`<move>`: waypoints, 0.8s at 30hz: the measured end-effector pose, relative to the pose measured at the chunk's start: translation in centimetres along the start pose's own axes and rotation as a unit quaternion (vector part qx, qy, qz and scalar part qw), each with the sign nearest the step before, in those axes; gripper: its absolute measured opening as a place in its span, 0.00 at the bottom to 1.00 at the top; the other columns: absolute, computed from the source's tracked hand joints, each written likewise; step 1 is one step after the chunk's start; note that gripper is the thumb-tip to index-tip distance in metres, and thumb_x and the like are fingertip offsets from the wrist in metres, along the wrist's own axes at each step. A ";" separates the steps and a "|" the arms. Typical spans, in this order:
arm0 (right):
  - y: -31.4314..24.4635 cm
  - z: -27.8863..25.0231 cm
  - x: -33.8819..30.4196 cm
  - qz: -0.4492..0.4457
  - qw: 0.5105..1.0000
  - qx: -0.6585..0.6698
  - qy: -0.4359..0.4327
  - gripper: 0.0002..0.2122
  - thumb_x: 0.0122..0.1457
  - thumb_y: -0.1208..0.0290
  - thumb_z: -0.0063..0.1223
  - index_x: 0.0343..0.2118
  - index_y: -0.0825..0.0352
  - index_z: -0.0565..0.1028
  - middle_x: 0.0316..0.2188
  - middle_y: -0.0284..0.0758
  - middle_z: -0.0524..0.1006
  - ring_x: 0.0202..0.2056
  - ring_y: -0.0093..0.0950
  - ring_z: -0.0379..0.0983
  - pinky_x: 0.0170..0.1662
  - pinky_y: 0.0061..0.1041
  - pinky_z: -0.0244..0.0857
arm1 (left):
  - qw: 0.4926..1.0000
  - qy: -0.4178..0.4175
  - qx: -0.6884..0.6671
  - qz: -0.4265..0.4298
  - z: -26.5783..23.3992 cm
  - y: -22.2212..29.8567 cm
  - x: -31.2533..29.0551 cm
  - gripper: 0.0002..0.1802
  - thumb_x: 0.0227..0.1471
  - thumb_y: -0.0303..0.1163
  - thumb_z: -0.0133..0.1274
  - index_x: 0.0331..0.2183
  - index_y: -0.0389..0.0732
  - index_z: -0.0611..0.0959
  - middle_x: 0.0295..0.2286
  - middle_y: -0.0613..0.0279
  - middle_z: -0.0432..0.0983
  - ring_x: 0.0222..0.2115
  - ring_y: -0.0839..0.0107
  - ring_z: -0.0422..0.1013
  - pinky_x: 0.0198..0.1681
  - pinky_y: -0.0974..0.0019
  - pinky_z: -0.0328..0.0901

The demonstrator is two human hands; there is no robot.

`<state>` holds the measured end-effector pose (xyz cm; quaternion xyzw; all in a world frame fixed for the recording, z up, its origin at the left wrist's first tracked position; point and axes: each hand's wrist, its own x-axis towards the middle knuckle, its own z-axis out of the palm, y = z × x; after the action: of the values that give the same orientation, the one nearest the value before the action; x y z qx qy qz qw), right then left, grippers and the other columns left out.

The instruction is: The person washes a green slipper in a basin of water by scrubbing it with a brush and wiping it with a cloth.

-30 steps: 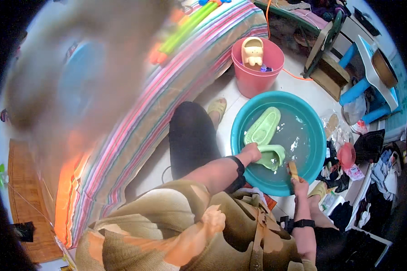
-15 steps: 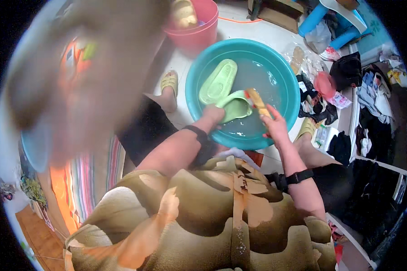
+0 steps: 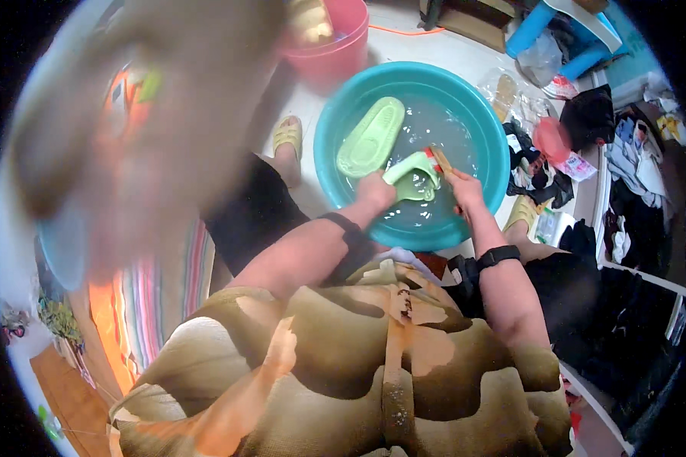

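A teal basin [image 3: 498,152] of cloudy water stands on the floor between my legs. Over it, my left hand [image 3: 376,193] is closed round one end of a light green slipper [image 3: 411,170], which is tilted with its opening facing me. My right hand [image 3: 463,190] grips a wooden brush [image 3: 441,158] by its handle. The brush's red-and-white bristle side touches or nearly touches the slipper's strap. A second green slipper [image 3: 371,138] rests against the basin's left inner wall, sole or footbed upward.
Behind the basin stands a pink bucket [image 3: 331,62] holding a cream-coloured shoe or slipper [image 3: 310,21]. Clothes, plastic bags and a black bag [image 3: 587,118] lie at the right. A large blurred shape covers the upper left. Striped cloth [image 3: 151,305] lies at the left.
The held slipper has shifted right and turned, its opening now more toward me. The brush has swung to a steeper slant on the strap's right side.
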<state>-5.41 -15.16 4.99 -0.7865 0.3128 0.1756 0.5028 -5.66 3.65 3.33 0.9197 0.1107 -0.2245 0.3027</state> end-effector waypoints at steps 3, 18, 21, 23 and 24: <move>1.6 -0.2 0.6 -0.008 0.999 0.044 0.008 0.17 0.48 0.66 0.48 0.42 0.61 0.73 0.13 0.30 0.68 0.12 0.21 0.62 0.13 0.23 0.54 | 0.999 -0.027 0.023 -0.007 -0.1 0.8 0.4 0.21 0.37 0.34 0.48 0.39 0.42 0.76 0.32 0.48 0.74 0.35 0.56 0.71 0.41 0.61 0.64; 3.7 0.0 1.9 -0.028 1.000 0.002 0.011 0.20 0.46 0.64 0.51 0.44 0.64 0.71 0.27 0.37 0.75 0.26 0.25 0.70 0.31 0.25 0.65 | 0.999 -0.027 0.017 0.008 0.7 -0.2 0.9 0.21 0.37 0.32 0.47 0.40 0.43 0.76 0.32 0.48 0.74 0.35 0.57 0.71 0.41 0.61 0.64; 0.7 0.9 -1.7 0.003 0.996 0.076 -0.055 0.23 0.48 0.64 0.50 0.49 0.62 0.66 0.15 0.26 0.63 0.11 0.18 0.55 0.10 0.20 0.51 | 0.996 -0.057 -0.018 -0.059 -1.1 0.7 0.0 0.22 0.37 0.33 0.47 0.40 0.43 0.75 0.32 0.49 0.74 0.35 0.57 0.71 0.41 0.61 0.64; -0.3 2.0 -3.9 -0.021 0.995 0.063 -0.072 0.23 0.48 0.64 0.50 0.49 0.62 0.66 0.15 0.25 0.63 0.11 0.17 0.55 0.10 0.19 0.51 | 1.000 0.014 0.010 -0.004 0.2 -2.0 1.4 0.18 0.39 0.32 0.47 0.38 0.41 0.76 0.29 0.49 0.74 0.29 0.58 0.73 0.35 0.60 0.67; -0.3 2.3 -4.4 -0.044 0.994 0.053 -0.087 0.23 0.48 0.65 0.50 0.49 0.62 0.66 0.15 0.25 0.63 0.11 0.16 0.55 0.11 0.19 0.51 | 0.999 0.026 0.021 0.014 0.4 -2.3 1.6 0.18 0.39 0.32 0.47 0.37 0.41 0.76 0.29 0.49 0.74 0.28 0.58 0.73 0.34 0.60 0.67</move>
<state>-8.36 -11.60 6.81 -0.7537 0.2418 0.2039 0.5762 -5.14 5.33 1.14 0.9328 0.1010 -0.1990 0.2830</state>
